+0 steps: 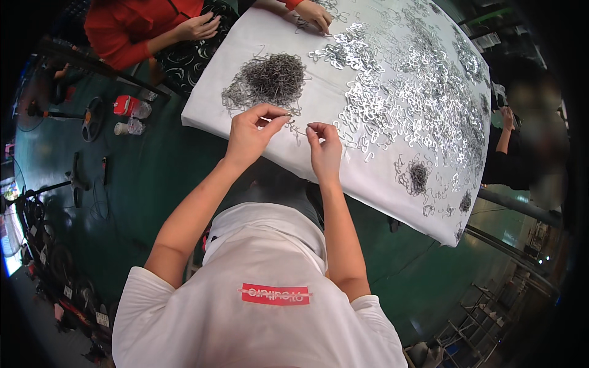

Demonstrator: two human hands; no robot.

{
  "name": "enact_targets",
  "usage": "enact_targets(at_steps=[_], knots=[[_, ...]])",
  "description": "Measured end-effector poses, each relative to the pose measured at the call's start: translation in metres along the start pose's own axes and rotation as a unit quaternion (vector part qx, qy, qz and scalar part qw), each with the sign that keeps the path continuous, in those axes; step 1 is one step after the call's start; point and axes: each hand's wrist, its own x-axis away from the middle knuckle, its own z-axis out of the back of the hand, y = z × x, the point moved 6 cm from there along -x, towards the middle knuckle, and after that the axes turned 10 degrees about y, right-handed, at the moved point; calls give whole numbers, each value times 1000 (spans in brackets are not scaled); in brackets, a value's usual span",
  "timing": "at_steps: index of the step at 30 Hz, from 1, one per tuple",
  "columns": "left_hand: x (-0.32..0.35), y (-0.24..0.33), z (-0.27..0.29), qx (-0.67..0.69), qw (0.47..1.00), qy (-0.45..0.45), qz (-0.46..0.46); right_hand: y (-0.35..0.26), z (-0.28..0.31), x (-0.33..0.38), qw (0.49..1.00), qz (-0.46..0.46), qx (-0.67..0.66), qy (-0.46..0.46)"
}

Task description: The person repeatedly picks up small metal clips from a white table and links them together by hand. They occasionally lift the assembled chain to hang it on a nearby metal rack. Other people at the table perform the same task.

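i am watching both bare hands work just in front of the dark heap point(273, 78) of bent wire pieces, which i take as my landmark on the white-covered table point(334, 98). the left hand point(253, 134) is just below the heap, its thumb and forefinger pinched on a small wire piece point(289, 115). the right hand point(326, 150) is below the heap and to its right, thumb and forefinger drawn close together; i cannot tell whether anything is gripped between them. a few loose wire pieces point(297, 130) lie between the two hands, near the heap's lower right edge. well to the right of the heap i see a broad spread of shiny wire pieces point(368, 104), and farther off, to its lower right, a small dark clump point(418, 175). above the heap and to its left sits a co-worker in red sleeves point(119, 37); one of that person's hands point(197, 27) is half curled, the other point(314, 15) reaches down to wire pieces above the heap and to its right. left of the heap, on the green floor point(147, 162), i make out a red container point(126, 105) and a fan point(93, 119).
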Motion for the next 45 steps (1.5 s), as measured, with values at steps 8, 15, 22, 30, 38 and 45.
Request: enact_targets(at_steps=[8, 15, 22, 30, 38, 45], knots=[[6, -3, 54, -48, 995, 82, -14, 37, -72, -28, 941, 98, 305, -110], [26, -4, 71, -61, 994, 93, 19, 43, -79, -32, 884, 166, 388, -200], [37, -3, 48, -10, 999, 41, 17, 12, -30, -3, 932, -256, -111, -232], [31, 21, -2, 15, 999, -25, -47, -57, 12, 19, 920, -228, -284, -146], [24, 38, -48, -1, 991, -107, -86, -60, 46, 2, 943, -167, -282, -59], [-14, -11, -86, -51, 979, -98, -171, -68, 86, -14, 960, -75, -269, 3]])
